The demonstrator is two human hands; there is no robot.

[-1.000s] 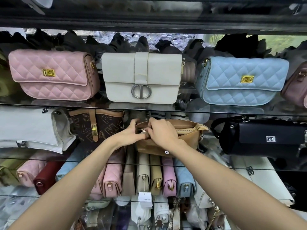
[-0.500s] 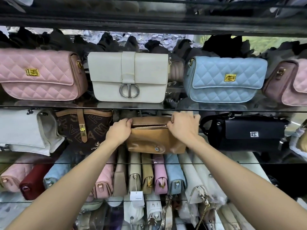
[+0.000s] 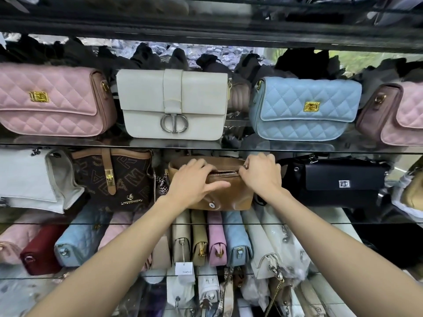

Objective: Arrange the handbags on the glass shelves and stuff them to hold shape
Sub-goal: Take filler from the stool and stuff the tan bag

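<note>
I saw three glass shelves stacked one above the other. The upper glass shelf [image 3: 240, 146] carried a pink quilted bag [image 3: 49, 101], a white flap bag [image 3: 174, 105], a blue quilted bag [image 3: 302, 108] and another pink bag [image 3: 398, 113]; the middle shelf [image 3: 366, 223] carried a white bag [image 3: 34, 179], a brown monogram bag [image 3: 114, 179], a tan bag [image 3: 231, 197] and a black bag [image 3: 338, 181]. On the lowest shelf [image 3: 34, 276] I made out small bags packed side by side, end-on.

left hand [image 3: 192, 181] spread flat, right hand [image 3: 261, 175] curled, pinching

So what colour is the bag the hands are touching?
Tan brown, the bag under both hands, seen from the head view.
</note>
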